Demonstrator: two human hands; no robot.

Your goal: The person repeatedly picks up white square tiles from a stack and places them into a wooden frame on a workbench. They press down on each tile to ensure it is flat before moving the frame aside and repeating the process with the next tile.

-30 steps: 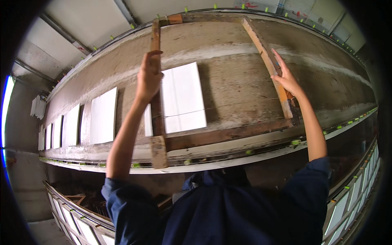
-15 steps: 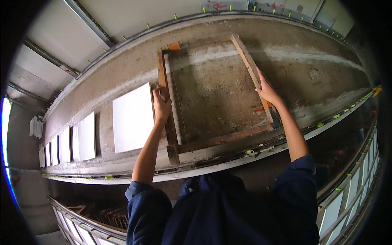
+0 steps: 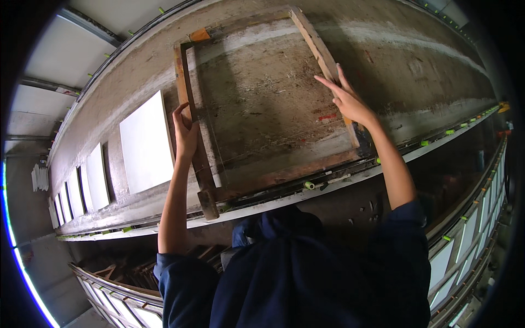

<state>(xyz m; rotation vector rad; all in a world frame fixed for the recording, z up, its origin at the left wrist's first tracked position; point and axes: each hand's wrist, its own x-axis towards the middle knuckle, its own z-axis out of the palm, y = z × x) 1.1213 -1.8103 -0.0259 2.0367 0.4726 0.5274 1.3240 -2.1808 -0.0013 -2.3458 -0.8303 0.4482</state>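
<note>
A large worn wooden frame point(image 3: 314, 41) lies on the long stained table in front of me, and the brown tabletop shows through its middle. My left hand point(image 3: 186, 136) is at the frame's left rail, its fingers bent around the wood. Over on the right rail, my right hand point(image 3: 350, 104) rests with thumb and fingers stretched apart, the thumb reaching across the wood toward the inside. Just left of the frame lies a white rectangular panel point(image 3: 146, 145), close to my left hand but apart from it. An orange patch point(image 3: 199, 35) marks the frame's far left corner.
More white panels point(image 3: 97, 177) lie in a row to the left along the table point(image 3: 404, 71). Small green clips point(image 3: 424, 143) line the table's near edge rail. Behind me on both sides, another long table point(image 3: 120, 290) carries white panels.
The view has shifted, so frame and panels sit farther left and higher in it. My right hand's thumb and fingers have spread on the rail. The left hand stays at the left rail.
</note>
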